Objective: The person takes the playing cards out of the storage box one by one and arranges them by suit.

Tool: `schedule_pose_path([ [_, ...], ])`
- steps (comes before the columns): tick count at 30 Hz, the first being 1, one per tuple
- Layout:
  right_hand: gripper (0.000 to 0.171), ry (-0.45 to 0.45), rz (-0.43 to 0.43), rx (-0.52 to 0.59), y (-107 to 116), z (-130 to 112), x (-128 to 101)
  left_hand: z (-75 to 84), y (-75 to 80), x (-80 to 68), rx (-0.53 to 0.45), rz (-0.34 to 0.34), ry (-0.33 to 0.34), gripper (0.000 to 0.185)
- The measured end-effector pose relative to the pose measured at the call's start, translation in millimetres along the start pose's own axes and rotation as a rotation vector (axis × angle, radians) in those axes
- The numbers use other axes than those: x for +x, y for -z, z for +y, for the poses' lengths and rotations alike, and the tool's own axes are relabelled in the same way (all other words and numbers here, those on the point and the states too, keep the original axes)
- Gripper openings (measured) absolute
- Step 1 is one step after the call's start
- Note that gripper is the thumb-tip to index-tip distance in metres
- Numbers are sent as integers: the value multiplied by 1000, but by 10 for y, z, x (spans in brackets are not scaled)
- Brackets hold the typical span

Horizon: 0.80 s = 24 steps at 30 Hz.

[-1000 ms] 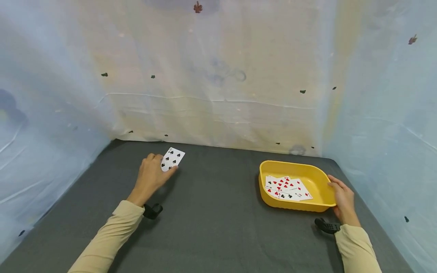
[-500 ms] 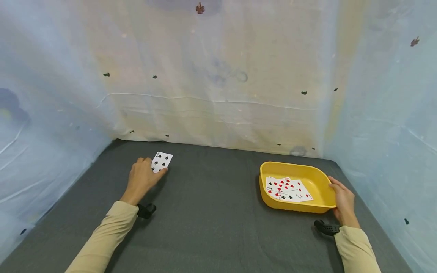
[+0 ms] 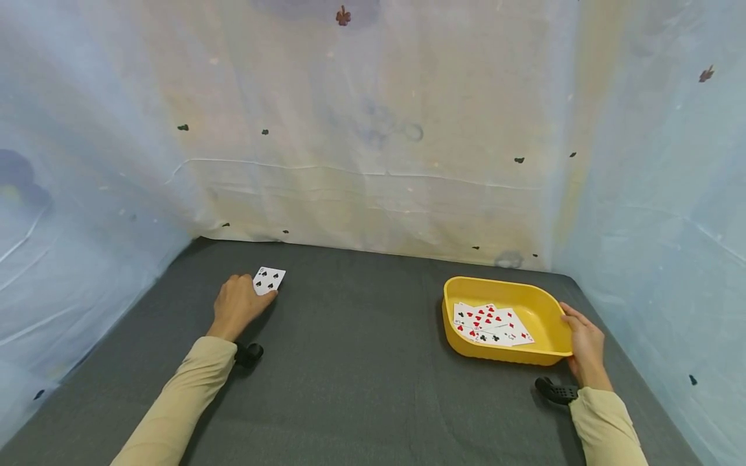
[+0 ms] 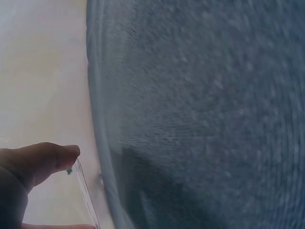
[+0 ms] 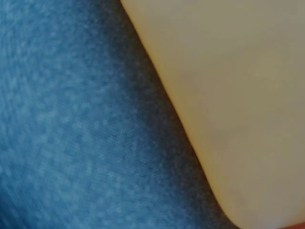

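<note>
My left hand (image 3: 237,305) pinches a white playing card (image 3: 269,280) with black spades, face up and tilted, over the left part of the table. In the left wrist view the card (image 4: 87,193) shows edge-on between thumb and finger. At the right, my right hand (image 3: 586,343) grips the right end of a yellow plastic tray (image 3: 542,317). Several face-up playing cards (image 3: 492,325), with red and black suits, lie overlapping in the tray's left half. Only the tray's outer wall (image 5: 238,109) and dark cloth fill the right wrist view; the hand is barely seen there.
A dark grey cloth (image 3: 361,362) covers the table. Pale patterned sheeting (image 3: 373,129) rises behind its far edge and along both sides. A black wrist camera strap (image 3: 248,355) sits at the left wrist and another black device (image 3: 555,391) at the right wrist.
My left hand has moved left and slightly nearer with the spade card, which now shows flatter and lower. The right hand stays at the tray, and the cards in it look unchanged.
</note>
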State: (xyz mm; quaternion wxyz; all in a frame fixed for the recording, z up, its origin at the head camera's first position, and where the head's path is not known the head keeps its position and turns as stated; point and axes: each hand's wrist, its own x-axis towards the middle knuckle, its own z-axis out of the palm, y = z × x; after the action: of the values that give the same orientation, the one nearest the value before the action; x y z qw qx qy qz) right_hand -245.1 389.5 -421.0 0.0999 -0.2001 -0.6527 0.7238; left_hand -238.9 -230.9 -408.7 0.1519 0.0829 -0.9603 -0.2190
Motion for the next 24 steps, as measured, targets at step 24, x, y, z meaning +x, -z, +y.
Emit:
schedule_pose_path([
  [24,47,-41,10,-59,-8,6,13,-57,-112,58,47,-137,56,45],
])
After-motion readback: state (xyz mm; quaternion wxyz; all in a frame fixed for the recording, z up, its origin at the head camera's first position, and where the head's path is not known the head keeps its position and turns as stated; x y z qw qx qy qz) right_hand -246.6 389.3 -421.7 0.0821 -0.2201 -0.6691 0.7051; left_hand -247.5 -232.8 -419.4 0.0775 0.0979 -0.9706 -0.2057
